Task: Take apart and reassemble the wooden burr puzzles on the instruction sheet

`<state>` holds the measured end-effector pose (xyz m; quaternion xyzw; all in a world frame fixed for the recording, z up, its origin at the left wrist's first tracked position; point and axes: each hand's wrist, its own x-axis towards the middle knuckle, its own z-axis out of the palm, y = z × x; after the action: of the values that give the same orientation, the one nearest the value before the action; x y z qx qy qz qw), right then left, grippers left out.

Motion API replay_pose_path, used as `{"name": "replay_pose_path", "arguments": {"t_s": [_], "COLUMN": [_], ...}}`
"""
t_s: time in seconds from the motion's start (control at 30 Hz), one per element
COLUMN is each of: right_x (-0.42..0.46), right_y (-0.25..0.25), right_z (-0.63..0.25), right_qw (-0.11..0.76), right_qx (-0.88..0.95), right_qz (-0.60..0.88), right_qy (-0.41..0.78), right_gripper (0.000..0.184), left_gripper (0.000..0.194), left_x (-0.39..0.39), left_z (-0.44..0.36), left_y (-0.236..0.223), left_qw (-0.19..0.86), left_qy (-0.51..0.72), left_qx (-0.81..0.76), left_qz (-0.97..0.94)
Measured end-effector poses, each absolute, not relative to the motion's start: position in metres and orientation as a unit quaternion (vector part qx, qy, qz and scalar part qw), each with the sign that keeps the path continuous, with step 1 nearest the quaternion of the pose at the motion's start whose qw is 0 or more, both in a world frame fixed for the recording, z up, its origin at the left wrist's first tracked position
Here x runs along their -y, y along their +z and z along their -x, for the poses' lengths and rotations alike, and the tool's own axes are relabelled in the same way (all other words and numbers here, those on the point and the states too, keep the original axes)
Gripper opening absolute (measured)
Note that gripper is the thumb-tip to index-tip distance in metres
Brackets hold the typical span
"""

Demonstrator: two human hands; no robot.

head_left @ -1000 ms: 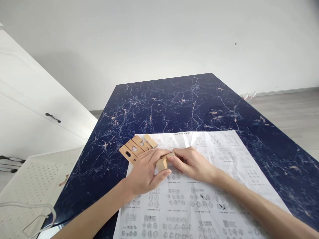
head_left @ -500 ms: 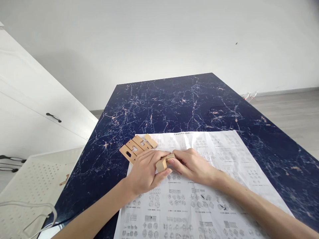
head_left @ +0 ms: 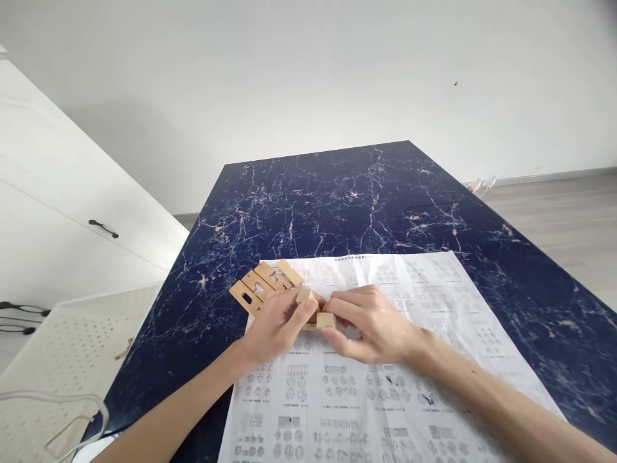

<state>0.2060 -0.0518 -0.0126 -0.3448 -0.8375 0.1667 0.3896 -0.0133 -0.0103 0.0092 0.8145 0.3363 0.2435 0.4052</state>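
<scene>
My left hand [head_left: 274, 325] and my right hand [head_left: 369, 321] meet over a large printed sheet of diagrams [head_left: 385, 386] on a dark blue marbled table [head_left: 347, 199]. Both are closed on small light wooden blocks: the left fingers hold one block [head_left: 304, 296], the right fingers hold another [head_left: 326, 319], and the two blocks touch between the hands. Just beyond my left hand lie several flat notched wooden pieces [head_left: 263, 288], side by side at the sheet's far left corner.
A white perforated tray [head_left: 58, 347] stands left of the table, with a small wooden piece [head_left: 123, 350] in it and a clear cable [head_left: 62, 418] near its front. White cabinets with a dark handle [head_left: 102, 227] line the left wall. Grey floor lies to the right.
The hands have turned the wooden blocks: one long piece seen end-on before now shows as two block ends, one raised at the left fingers. Both hands shifted slightly.
</scene>
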Motion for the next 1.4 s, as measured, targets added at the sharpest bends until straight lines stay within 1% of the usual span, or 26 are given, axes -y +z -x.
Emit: {"name": "replay_pose_path", "arguments": {"t_s": [0.1, 0.23, 0.33, 0.4, 0.47, 0.53, 0.63, 0.77, 0.87, 0.93, 1.03, 1.17, 1.23, 1.33, 1.4], "right_x": [0.052, 0.055, 0.059, 0.061, 0.062, 0.061, 0.055, 0.046, 0.042, 0.041, 0.039, 0.038, 0.037, 0.035, 0.034], "right_y": [-0.012, -0.009, -0.004, -0.002, 0.0, -0.001, -0.006, -0.016, -0.02, -0.022, -0.024, -0.025, -0.025, -0.026, -0.026], "right_z": [-0.206, -0.205, -0.205, -0.205, -0.205, -0.204, -0.203, -0.202, -0.203, -0.204, -0.203, -0.203, -0.204, -0.204, -0.204], "right_qw": [0.406, 0.422, 0.413, 0.416, 0.431, 0.437, 0.415, 0.374, 0.355, 0.35, 0.354, 0.344, 0.33, 0.316, 0.313], "right_qx": [0.838, 0.829, 0.817, 0.806, 0.791, 0.775, 0.74, 0.687, 0.679, 0.685, 0.691, 0.699, 0.707, 0.718, 0.726], "right_qz": [0.327, 0.316, 0.325, 0.33, 0.345, 0.383, 0.479, 0.587, 0.617, 0.621, 0.62, 0.619, 0.617, 0.61, 0.604], "right_qy": [0.16, 0.186, 0.238, 0.262, 0.263, 0.247, 0.224, 0.209, 0.179, 0.15, 0.111, 0.094, 0.102, 0.109, 0.104], "right_gripper": [0.031, 0.031, 0.032, 0.031, 0.03, 0.029, 0.03, 0.032, 0.032, 0.036, 0.042, 0.04, 0.04, 0.039, 0.038], "left_gripper": [0.054, 0.062, 0.065, 0.066, 0.065, 0.062, 0.052, 0.04, 0.032, 0.031, 0.034, 0.037, 0.033, 0.025, 0.022], "left_x": [0.006, 0.001, -0.001, -0.002, -0.004, -0.006, -0.01, -0.018, -0.025, -0.028, -0.032, -0.036, -0.038, -0.041, -0.043], "left_z": [0.015, 0.015, 0.015, 0.016, 0.017, 0.018, 0.02, 0.023, 0.026, 0.028, 0.032, 0.036, 0.037, 0.037, 0.036], "left_y": [0.012, 0.017, 0.018, 0.017, 0.016, 0.017, 0.018, 0.017, 0.013, 0.01, 0.008, 0.008, 0.008, 0.005, 0.004], "left_qw": [0.445, 0.511, 0.551, 0.565, 0.536, 0.476, 0.382, 0.277, 0.242, 0.227, 0.174, 0.102, 0.091, 0.077, 0.071], "left_qy": [0.247, 0.226, 0.24, 0.284, 0.345, 0.398, 0.433, 0.406, 0.377, 0.363, 0.321, 0.259, 0.256, 0.281, 0.293], "left_qx": [-0.3, -0.273, -0.307, -0.362, -0.418, -0.45, -0.472, -0.502, -0.515, -0.527, -0.554, -0.575, -0.574, -0.56, -0.556], "left_qz": [-0.807, -0.783, -0.738, -0.685, -0.647, -0.642, -0.666, -0.712, -0.731, -0.734, -0.748, -0.769, -0.773, -0.775, -0.775]}}
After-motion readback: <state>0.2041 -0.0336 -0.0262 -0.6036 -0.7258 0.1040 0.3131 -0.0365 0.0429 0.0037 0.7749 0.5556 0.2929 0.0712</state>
